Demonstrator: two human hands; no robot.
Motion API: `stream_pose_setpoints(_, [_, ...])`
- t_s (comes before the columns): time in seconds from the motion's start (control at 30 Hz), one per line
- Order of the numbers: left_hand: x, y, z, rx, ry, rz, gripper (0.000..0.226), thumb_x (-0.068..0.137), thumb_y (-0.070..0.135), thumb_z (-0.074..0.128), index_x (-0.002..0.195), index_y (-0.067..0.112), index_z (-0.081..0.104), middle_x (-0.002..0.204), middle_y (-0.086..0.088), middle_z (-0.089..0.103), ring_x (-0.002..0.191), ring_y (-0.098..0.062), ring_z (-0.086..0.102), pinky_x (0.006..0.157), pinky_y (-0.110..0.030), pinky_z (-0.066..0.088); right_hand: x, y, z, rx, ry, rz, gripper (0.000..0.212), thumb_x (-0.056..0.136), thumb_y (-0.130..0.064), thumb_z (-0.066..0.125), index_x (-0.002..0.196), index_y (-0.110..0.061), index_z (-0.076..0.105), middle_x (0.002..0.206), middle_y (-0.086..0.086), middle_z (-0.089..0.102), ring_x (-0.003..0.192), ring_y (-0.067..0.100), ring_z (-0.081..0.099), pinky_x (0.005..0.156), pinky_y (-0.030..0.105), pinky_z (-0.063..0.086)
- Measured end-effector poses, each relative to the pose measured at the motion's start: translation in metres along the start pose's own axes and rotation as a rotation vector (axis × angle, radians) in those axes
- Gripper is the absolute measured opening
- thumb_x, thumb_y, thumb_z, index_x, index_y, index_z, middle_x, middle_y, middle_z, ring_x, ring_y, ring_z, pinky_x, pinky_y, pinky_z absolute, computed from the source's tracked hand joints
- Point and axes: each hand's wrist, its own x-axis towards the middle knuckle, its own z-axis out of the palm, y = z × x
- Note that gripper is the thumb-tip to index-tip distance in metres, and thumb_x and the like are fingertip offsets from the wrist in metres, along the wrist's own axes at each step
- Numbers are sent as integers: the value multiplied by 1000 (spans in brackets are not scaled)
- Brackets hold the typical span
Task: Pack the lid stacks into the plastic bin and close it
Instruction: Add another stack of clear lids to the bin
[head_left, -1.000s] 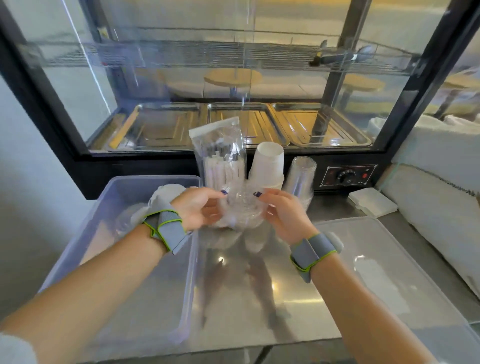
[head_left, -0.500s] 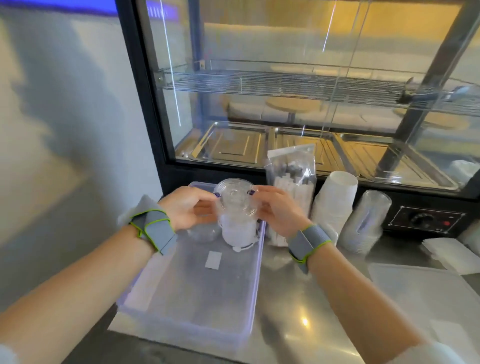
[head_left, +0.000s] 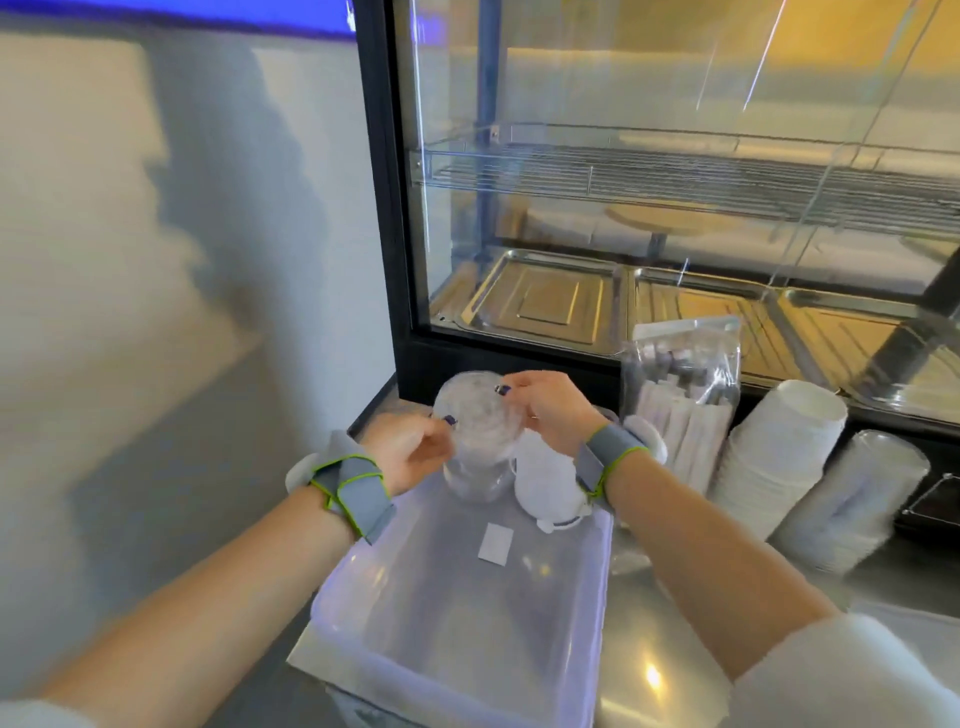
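Left hand (head_left: 410, 453): over the far left corner of the bin, fingers curled onto the left side of the clear lid stack, gripping it; a grey band with green edging wraps the wrist.
Clear lid stack (head_left: 475, 434): a column of see-through lids held upright between both hands, its lower end down inside the far end of the bin; whether it touches the floor, I cannot tell.
Right hand (head_left: 550, 410): clamped on the top right rim of that same stack, fingertips pinching the edge; same kind of band on the wrist.
White lid stack (head_left: 548, 488): already in the bin, just right of the clear one, leaning at the far right corner.
Plastic bin (head_left: 363, 660): translucent, open, standing on the steel counter (head_left: 654, 670); a small white label (head_left: 495, 543) lies on its floor.
Straw bag (head_left: 680, 395): stands against the display case (head_left: 675, 208), right of the bin.
White cups (head_left: 779, 452): stack lying tilted beside the straws.
Clear cups (head_left: 852, 499): stack farthest right, blurred.
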Motion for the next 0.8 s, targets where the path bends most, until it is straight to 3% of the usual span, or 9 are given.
stream_pose_setpoints(0.13, [19, -12, 2, 17, 46, -29, 9, 87, -6, 49, 82, 1, 51, 65, -11, 52, 56, -19, 51, 55, -23, 45, 22, 0, 0, -181, -112, 12, 33, 88, 11, 46, 120, 15, 55, 71, 5, 53, 62, 14, 48, 59, 23, 40])
stream_pose_setpoints(0.2, [28, -18, 5, -14, 40, -65, 11, 88, -5, 50, 81, 2, 52, 73, -11, 50, 63, -19, 49, 59, -23, 46, 34, 1, 1, -275, -142, 17, 35, 87, 13, 44, 121, 16, 54, 82, 10, 57, 68, 16, 50, 60, 23, 41])
stream_pose_setpoints(0.3, [35, -29, 10, -89, 35, -100, 24, 92, -1, 47, 68, 4, 51, 71, -11, 49, 62, -17, 48, 49, -18, 47, 48, 5, 2, -379, -174, -1, 38, 88, 13, 42, 124, 13, 53, 107, 20, 56, 91, 24, 49, 75, 35, 46])
stream_pose_setpoints(0.37, [45, -33, 13, -133, 65, -121, 27, 91, 0, 50, 65, 4, 49, 67, -11, 46, 58, -18, 43, 46, -18, 44, 59, 8, 4, -455, -203, 0, 37, 88, 12, 42, 122, 10, 56, 106, 16, 55, 96, 23, 47, 86, 40, 45])
stream_pose_setpoints(0.5, [62, -40, 19, -174, 131, -152, 31, 90, 1, 55, 61, 7, 45, 57, -10, 42, 50, -18, 38, 36, -16, 36, 77, 17, 7, -560, -251, 6, 35, 88, 11, 42, 116, 6, 62, 101, 15, 56, 87, 19, 52, 79, 31, 43])
stream_pose_setpoints(0.6, [69, -46, 25, -202, 167, -171, 36, 84, 5, 65, 58, 8, 40, 38, -5, 43, 28, -9, 40, 45, -20, 33, 84, 19, 10, -643, -286, -1, 36, 88, 7, 44, 118, 3, 63, 119, 23, 62, 90, 18, 51, 77, 24, 45])
stream_pose_setpoints(0.67, [70, -49, 32, -195, 160, -184, 34, 75, 7, 70, 60, 9, 40, 53, -6, 38, 42, -11, 39, 42, -17, 36, 90, 20, 10, -698, -317, -9, 37, 89, 5, 45, 120, -1, 63, 125, 21, 61, 94, 17, 50, 79, 22, 45])
stream_pose_setpoints(0.73, [74, -54, 36, -206, 254, -166, 35, 84, 10, 66, 60, 9, 40, 60, -6, 37, 51, -15, 36, 35, -16, 38, 96, 22, 11, -750, -341, -12, 37, 89, 3, 45, 121, -3, 62, 126, 20, 61, 96, 18, 50, 86, 27, 44])
stream_pose_setpoints(0.8, [78, -56, 38, -199, 328, -163, 34, 89, 13, 60, 61, 9, 41, 61, -6, 37, 52, -16, 36, 39, -20, 40, 101, 23, 12, -790, -359, -10, 36, 90, 1, 45, 122, -4, 61, 125, 20, 60, 96, 19, 50, 89, 30, 45])
